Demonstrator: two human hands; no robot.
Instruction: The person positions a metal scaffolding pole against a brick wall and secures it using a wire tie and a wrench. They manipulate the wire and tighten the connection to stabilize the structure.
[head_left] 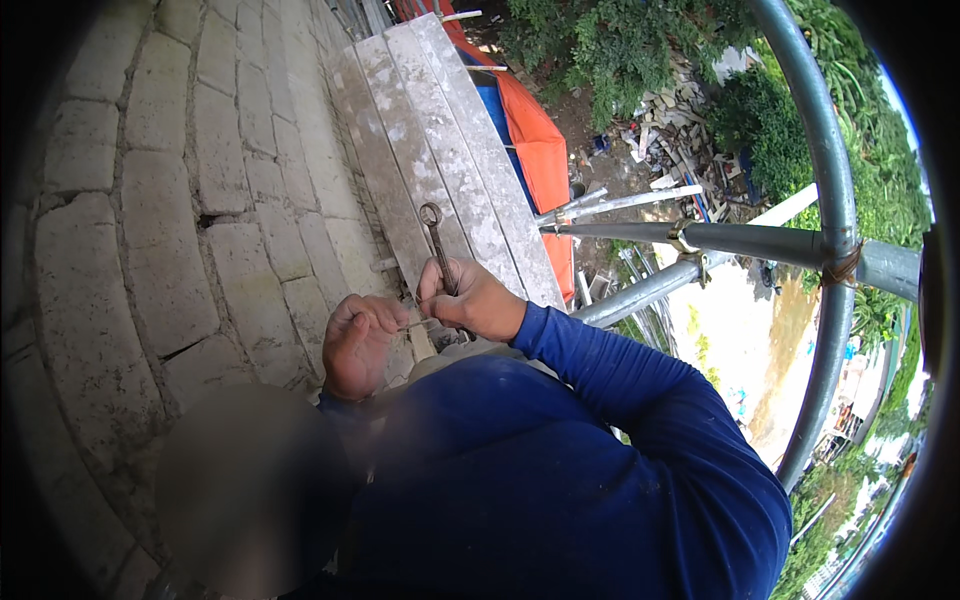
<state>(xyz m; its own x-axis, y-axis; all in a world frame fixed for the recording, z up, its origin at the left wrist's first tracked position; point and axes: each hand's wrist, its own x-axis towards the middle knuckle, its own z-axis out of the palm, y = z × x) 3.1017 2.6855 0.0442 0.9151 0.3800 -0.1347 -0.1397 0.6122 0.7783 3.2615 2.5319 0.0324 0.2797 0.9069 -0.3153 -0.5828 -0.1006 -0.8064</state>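
In front of my chest, my right hand [482, 302] is wrapped round a metal ring spanner [436, 243], its ring end pointing up and away from me. Close to its left, my left hand [362, 348] has its fingers pinched together on one end of a thin wire or cord [414, 324]. That thin strand runs across the short gap to the fingers of my right hand. Whether the right fingers also grip it cannot be made out. Both hands are held above the plank walkway, apart from the wall.
A rough block wall [165, 250] rises along my left. Dusty planks [455, 130] form the walkway ahead. Scaffold tubes [740, 238] joined by a clamp [683, 240] stand on my right. Beyond hang orange sheeting [540, 145], trees [640, 50] and debris [680, 135] far below.
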